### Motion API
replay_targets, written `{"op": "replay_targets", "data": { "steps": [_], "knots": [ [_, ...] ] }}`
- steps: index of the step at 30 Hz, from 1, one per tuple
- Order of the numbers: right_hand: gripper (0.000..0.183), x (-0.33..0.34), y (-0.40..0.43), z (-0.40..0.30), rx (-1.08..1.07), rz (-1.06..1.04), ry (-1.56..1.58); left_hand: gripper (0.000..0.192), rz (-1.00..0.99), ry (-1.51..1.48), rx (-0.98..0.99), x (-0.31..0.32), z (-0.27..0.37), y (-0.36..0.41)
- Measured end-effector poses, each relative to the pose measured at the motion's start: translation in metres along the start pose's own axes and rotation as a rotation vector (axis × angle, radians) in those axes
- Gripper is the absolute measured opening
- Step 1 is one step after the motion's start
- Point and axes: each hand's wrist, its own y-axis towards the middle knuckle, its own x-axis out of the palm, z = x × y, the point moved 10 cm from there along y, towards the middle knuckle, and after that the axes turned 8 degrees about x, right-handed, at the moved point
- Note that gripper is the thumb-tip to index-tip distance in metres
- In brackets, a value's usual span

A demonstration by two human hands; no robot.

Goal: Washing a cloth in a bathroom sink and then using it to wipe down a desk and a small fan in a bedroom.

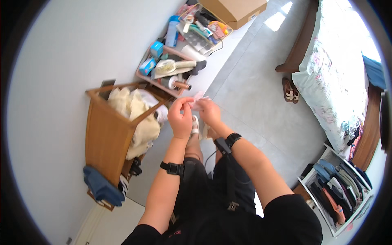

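Observation:
My left hand [179,120] and my right hand [210,114] are raised close together in front of me. Between their fingertips is a small, thin, pale pink piece [198,97], crumpled and partly covered by the fingers; its material is unclear. The right fingers pinch it from the right, while the left thumb and index finger curl in at its left edge. Just beyond the hands lies a pink tray [186,58] holding a white hairbrush [167,66], a round brush with a copper-coloured handle [181,85] and small blue boxes [156,49].
To the left stands a wooden rack [105,139] with cream cloth [143,130] in it. A second basket [230,34] of small items, a blue spray can [173,30] and a cardboard box [239,10] stand farther off. On the right are a bed [324,67], sandals [287,90] and a clothes crate [315,196].

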Motion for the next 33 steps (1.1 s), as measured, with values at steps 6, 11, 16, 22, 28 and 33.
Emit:
{"op": "replay_targets", "data": {
  "steps": [6,11,16,22,28,33],
  "knots": [
    [0.024,0.056,0.046,0.029,-0.263,-0.122,-0.051,0.015,-0.146,0.001,-0.184,0.092,-0.067,0.029],
    [0.021,0.061,0.109,0.096,-0.037,-0.46,0.117,0.015,-0.211,-0.037,-0.367,0.167,-0.111,0.047],
    [0.031,-0.05,0.215,0.122,-0.24,-0.23,-0.108,0.018,-0.011,-0.275,-0.645,0.228,-0.148,0.073],
    [0.034,-0.175,0.334,0.167,-0.254,-0.042,-0.249,0.033,0.137,-0.467,-0.769,0.318,-0.137,0.125],
    [0.036,-0.237,0.386,0.206,-0.047,0.047,-0.128,0.051,0.158,-0.603,-0.918,0.362,-0.148,0.165],
    [0.039,-0.252,0.396,0.306,0.669,0.073,0.528,0.05,0.215,-0.896,-1.049,0.402,-0.173,0.176]
  ]
}}
